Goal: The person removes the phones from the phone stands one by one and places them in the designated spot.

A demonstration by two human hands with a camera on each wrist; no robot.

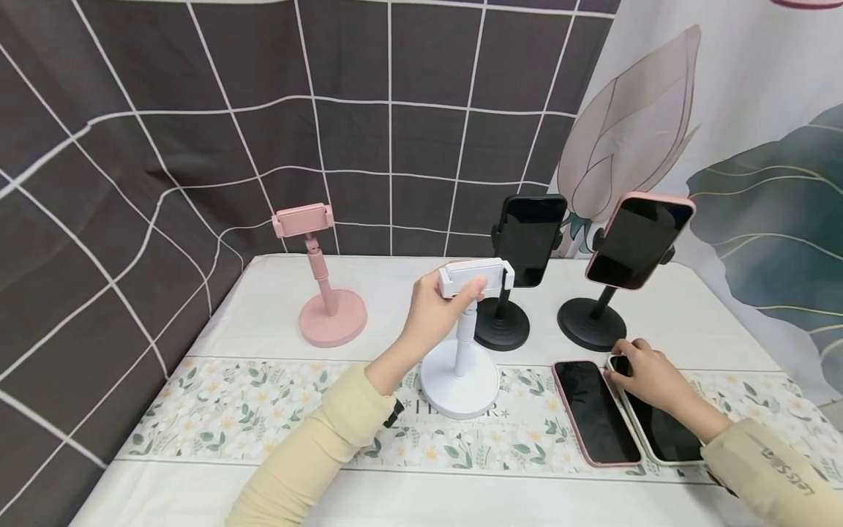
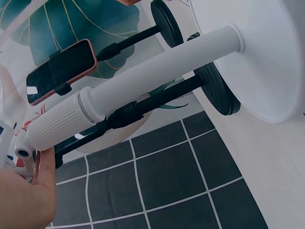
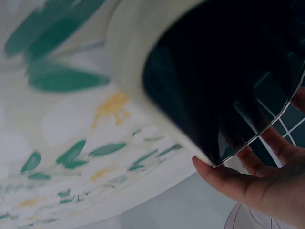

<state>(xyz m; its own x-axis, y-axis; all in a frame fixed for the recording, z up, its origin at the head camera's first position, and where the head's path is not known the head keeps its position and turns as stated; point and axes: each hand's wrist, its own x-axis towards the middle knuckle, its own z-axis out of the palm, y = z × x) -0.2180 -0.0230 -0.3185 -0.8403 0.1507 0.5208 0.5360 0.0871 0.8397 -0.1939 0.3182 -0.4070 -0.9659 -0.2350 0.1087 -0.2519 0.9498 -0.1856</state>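
A white phone stand (image 1: 464, 355) with a round base stands near the table's middle, its clamp at the top. My left hand (image 1: 431, 307) grips that clamp, with the thumb across its front; in the left wrist view the white stem (image 2: 162, 71) runs from the hand to the base. At the right, my right hand (image 1: 652, 377) holds the far end of a light-cased smartphone (image 1: 665, 432) by its edges. The phone (image 3: 214, 81) fills much of the right wrist view, thumb at its corner. A pink-cased smartphone (image 1: 596, 410) lies flat beside it.
Behind stand two black phone stands, one bearing a black phone (image 1: 530, 234), the other a pink-cased phone (image 1: 639, 241). A pink phone stand (image 1: 323, 285) with a bare clamp is at the back left. A dark grid curtain (image 1: 421, 146) hangs behind the table.
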